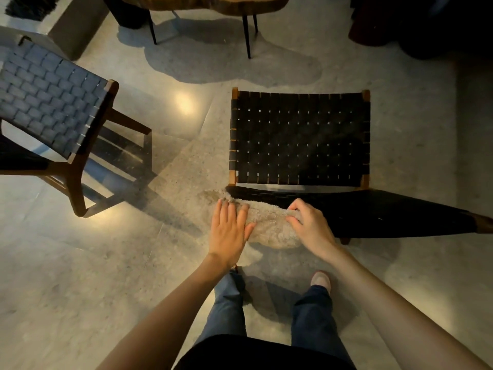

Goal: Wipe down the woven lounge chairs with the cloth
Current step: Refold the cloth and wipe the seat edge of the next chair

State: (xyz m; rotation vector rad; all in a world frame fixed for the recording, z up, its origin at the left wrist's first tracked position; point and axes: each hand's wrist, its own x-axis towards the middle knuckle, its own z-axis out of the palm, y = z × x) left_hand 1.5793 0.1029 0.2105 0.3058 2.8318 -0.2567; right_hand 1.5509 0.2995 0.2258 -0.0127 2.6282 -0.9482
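Observation:
A black woven lounge chair [298, 140] with a wooden frame stands in front of me, its seat facing up and its backrest top edge nearest me. A fluffy beige cloth [269, 225] is draped over the left end of that top edge. My left hand [229, 231] lies flat on the cloth's left part with straight fingers. My right hand [309, 225] grips the cloth's right part with curled fingers. A second woven chair [50, 102] stands at the left, turned away at an angle.
A wooden table [208, 4] on thin black legs stands at the top, beyond the chairs. Dark furniture fills the top right corner. A concrete block [77, 30] sits top left. My legs and a shoe [321, 280] stand on the polished floor behind the chair.

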